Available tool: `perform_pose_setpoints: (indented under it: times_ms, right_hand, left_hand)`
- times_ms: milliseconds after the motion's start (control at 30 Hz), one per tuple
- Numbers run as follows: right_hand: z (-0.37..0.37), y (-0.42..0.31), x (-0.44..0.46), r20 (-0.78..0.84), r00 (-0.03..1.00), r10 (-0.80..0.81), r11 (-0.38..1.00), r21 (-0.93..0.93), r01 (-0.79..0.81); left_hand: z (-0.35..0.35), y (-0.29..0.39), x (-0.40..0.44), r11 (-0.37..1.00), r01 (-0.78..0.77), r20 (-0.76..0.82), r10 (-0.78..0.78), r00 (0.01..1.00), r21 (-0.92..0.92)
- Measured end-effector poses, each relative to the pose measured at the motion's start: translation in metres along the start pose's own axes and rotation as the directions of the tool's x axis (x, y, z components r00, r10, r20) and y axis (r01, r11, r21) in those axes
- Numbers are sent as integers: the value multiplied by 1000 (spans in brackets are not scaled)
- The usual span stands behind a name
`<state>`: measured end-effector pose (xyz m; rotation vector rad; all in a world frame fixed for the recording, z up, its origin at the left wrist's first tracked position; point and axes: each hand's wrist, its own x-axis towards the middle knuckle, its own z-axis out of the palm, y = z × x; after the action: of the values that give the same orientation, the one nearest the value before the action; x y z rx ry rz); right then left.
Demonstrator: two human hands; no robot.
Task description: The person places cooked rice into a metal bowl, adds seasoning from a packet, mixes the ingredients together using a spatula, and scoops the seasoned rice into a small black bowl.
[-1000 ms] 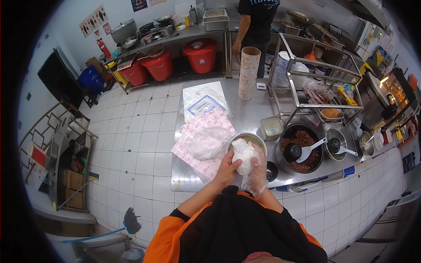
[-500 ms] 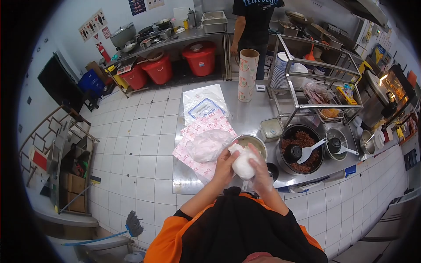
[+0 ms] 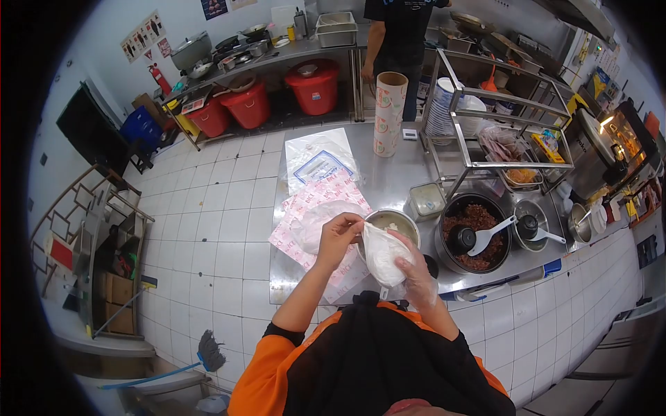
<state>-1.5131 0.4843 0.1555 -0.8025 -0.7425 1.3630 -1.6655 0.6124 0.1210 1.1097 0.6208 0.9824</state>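
Observation:
My left hand (image 3: 337, 240) pinches the upper left corner of a white bag (image 3: 383, 258), which bulges around something I cannot make out. My right hand (image 3: 417, 272), in a clear plastic glove, is wrapped round the bag's right side. Behind and partly beneath the bag is a round metal bowl (image 3: 414, 226) with pale contents, largely hidden. To the left of my hands, crumpled clear plastic (image 3: 313, 225) lies over pink-printed paper sheets (image 3: 283, 234). A white-handled spatula (image 3: 491, 238) rests in a dark pot (image 3: 447, 260) of reddish-brown food on the right.
The steel table (image 3: 295, 286) also bears a printed paper roll (image 3: 391, 114) standing upright, a lidded square container (image 3: 426, 200) and a metal rack (image 3: 479, 168). A smaller bowl (image 3: 544, 208) sits beyond the pot. A person in black (image 3: 399, 41) stands behind the table.
My left hand has shifted from cupping the white bundle to pulling its corner up and left. The bag now stretches longer between my hands. The plastic on the left looks flatter.

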Motion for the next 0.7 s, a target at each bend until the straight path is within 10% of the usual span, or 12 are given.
perform_pose_setpoints:
  times_ms: [233,367,700]
  right_hand:
    - [-2,-6,-3,20,999,37,990,134,-40]
    - [4,-15,-8,11,997,70,975,210,-71]
    - [-17,-5,-13,47,989,140,989,38,-142]
  left_hand:
    - [0,2,5,894,-82,132,154,979,-440]
    - [-3,24,0,957,-282,361,285,888,-63]
    - [-29,58,-16,955,85,281,-168,945,284]
